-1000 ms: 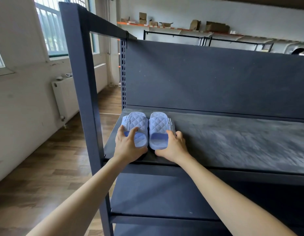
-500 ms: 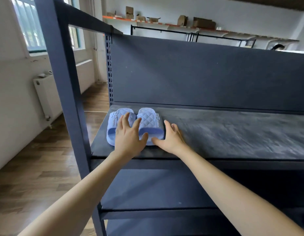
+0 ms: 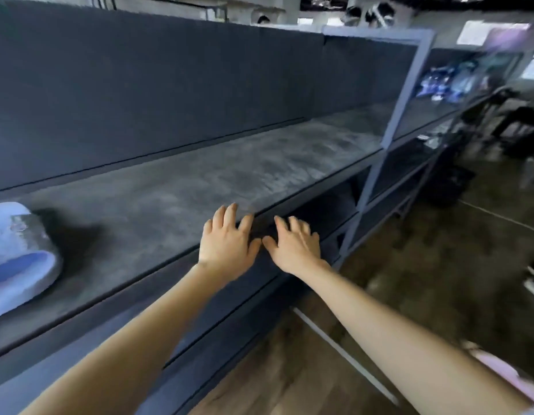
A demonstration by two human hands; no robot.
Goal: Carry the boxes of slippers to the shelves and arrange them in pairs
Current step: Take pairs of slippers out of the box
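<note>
Both hands reach out at the middle of the frame, side by side, with the thumbs nearly meeting. The left hand [image 3: 226, 245] is spread wide with straight fingers and holds nothing; its fingertips lie over the front edge of the shelf [image 3: 199, 181]. The right hand [image 3: 297, 245] is just as loose and empty, with the fingers fanned, and sits just off that edge in front of the shelf's face. The blur hides whether either palm touches the metal.

The blue slipper [image 3: 17, 256] lies on the same board at the far left edge of the frame, cut by the border and well apart from both hands. From it the open grey board runs past the hands toward the upper right, up to a pale upright post [image 3: 405, 94]. A dark back panel [image 3: 140, 85] closes the rear. The wood floor [image 3: 424, 265] opens out at the lower right.
</note>
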